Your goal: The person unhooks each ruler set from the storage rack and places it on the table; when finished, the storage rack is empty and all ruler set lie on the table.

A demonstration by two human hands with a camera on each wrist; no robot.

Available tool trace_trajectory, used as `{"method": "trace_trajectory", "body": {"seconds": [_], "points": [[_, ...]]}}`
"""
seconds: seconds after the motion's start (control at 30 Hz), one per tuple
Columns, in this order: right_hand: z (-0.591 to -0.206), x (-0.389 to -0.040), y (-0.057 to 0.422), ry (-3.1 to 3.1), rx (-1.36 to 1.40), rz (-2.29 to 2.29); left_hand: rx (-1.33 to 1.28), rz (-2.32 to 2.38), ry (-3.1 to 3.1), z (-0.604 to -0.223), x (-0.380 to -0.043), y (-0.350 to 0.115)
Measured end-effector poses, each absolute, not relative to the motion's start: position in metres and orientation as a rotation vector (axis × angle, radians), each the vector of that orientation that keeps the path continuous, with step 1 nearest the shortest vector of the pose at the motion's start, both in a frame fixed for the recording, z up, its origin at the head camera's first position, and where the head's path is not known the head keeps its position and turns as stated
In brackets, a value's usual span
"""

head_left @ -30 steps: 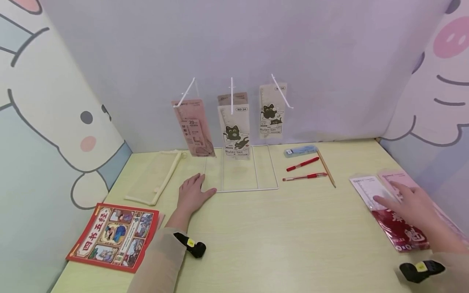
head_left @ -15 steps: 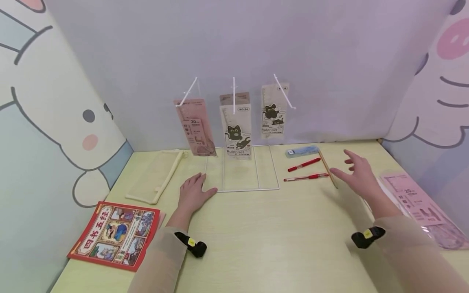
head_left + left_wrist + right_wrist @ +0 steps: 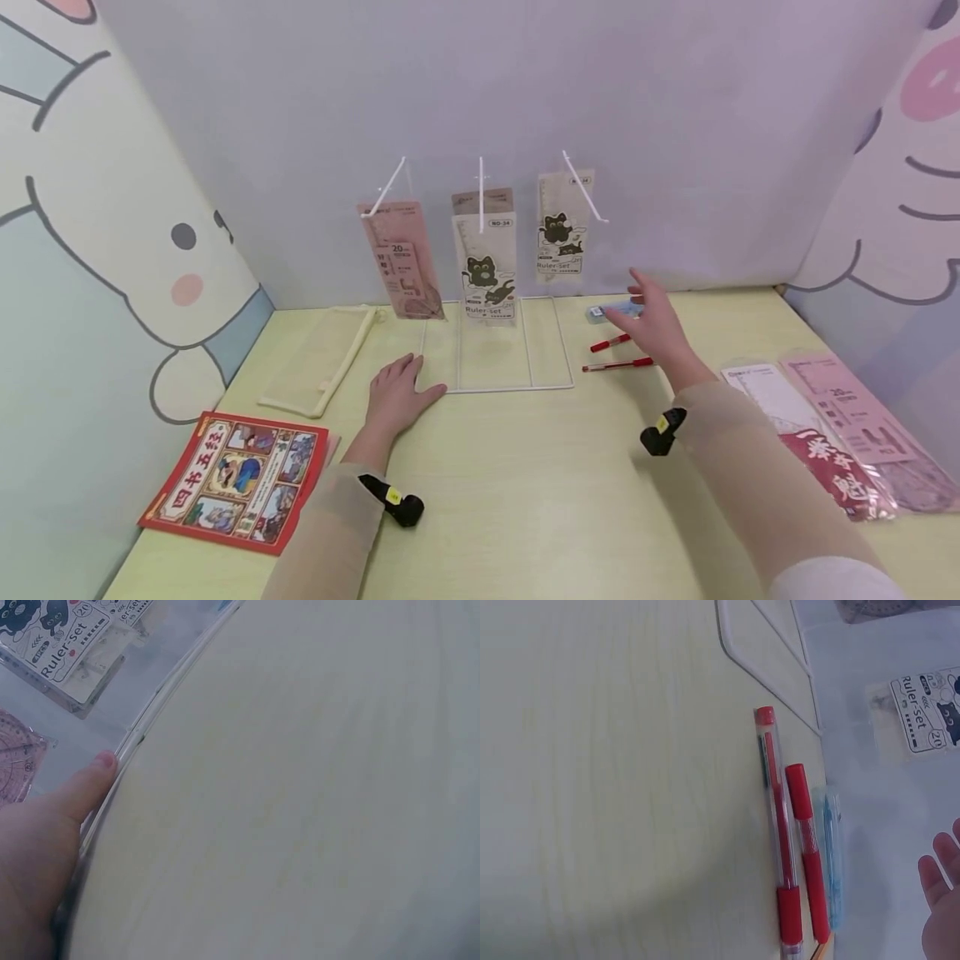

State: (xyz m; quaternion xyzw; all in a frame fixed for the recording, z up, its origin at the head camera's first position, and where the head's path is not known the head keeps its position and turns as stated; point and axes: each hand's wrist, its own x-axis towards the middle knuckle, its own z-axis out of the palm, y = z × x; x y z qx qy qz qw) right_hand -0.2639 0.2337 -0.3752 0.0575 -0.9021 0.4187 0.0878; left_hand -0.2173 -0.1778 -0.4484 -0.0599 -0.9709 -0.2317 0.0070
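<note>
My left hand [image 3: 399, 393] rests at the front left corner of the white wire rack [image 3: 517, 388], fingers relaxed; in the left wrist view its thumb [image 3: 96, 776] lies along the frame. My right hand [image 3: 660, 329] is raised over the pens, fingers spread, holding nothing. Beneath it lie a clear-barrelled red pen [image 3: 781, 825], a second red pen [image 3: 808, 847] and a slim blue packet [image 3: 832, 862]. On the rack's three hooks hang a pink ruler-set packet [image 3: 401, 258], cat-print ruler-set packets [image 3: 483, 275] in the middle and another cat-print ruler-set packet [image 3: 564, 225] at right.
At right lie a pink ruler packet [image 3: 847, 408] and a white-and-red packet [image 3: 817, 467] side by side. A red picture book [image 3: 236, 483] and a cream mesh pouch [image 3: 315, 362] are at left. A pencil [image 3: 822, 951] is mostly hidden. Padded walls enclose the table.
My right hand has left the packets at right and moved left and forward over the pens, uncovering the white-and-red packet. My left hand stays at the rack's corner.
</note>
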Motion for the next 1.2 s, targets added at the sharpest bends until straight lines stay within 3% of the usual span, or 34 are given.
{"method": "trace_trajectory", "body": {"seconds": [0.63,1.2], "points": [[-0.341,-0.317,0.184,-2.593,0.118,1.231,-0.187,-0.733,-3.037,-0.448,-0.22,-0.176],[-0.337,-0.331,0.164,-2.51,0.025,1.41,-0.184,-0.706,-3.044,-0.449,-0.221,-0.179]]}}
